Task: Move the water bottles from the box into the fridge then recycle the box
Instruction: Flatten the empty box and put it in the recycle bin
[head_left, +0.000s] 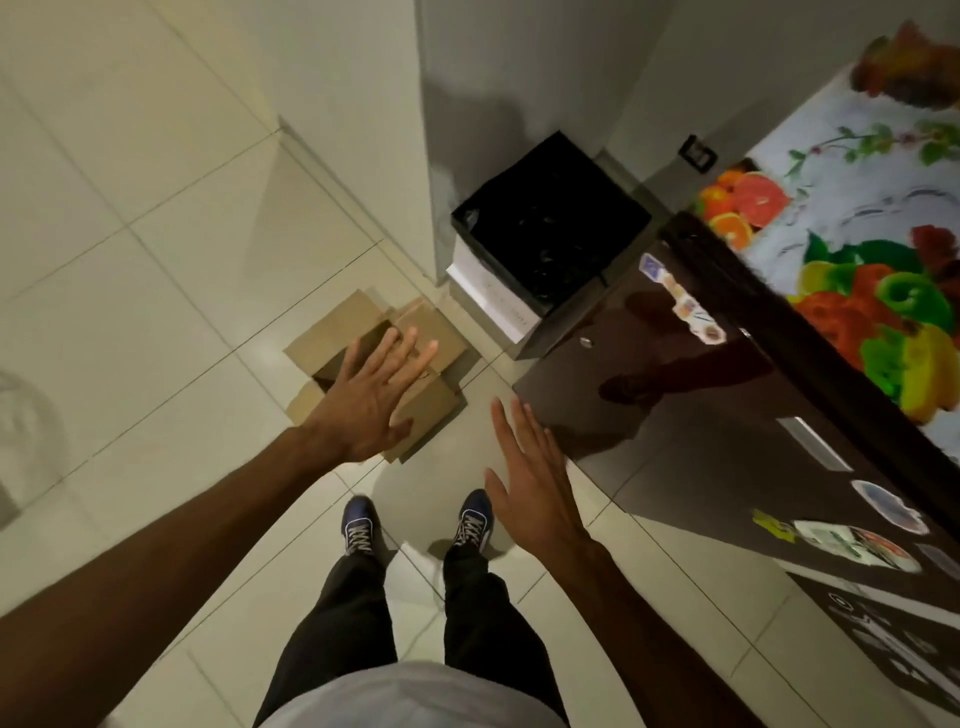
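- Standing on a pale tiled floor (156, 270), seen from above; dark trousers and blue laced shoes (360, 525) at the lower middle.
- Cardboard box (358, 332) on the floor ahead of the shoes, flaps splayed open, inside dark; contents hidden by the hand above it, so cannot tell whether any bottles lie within.
- Left hand (371, 397) stretched over the box, fingers spread and flat; grip released, holding nothing. Cannot tell whether touching the cardboard or just above it.
- Right hand (530, 478) flat and open too, fingers together, grip released, poised beside the lower corner of the fridge door.
- Fridge (675, 395) at the right, dark brown and glossy, door shut, stickers and magnets scattered along it; top covered by a cloth (852, 270) printed with bright fruit.
- Square bin (550, 228) lined with a black bag, standing on the floor between the wall corner and the fridge, just beyond the box; inside looks dark, contents not clear.
- No water bottles visible anywhere in view.
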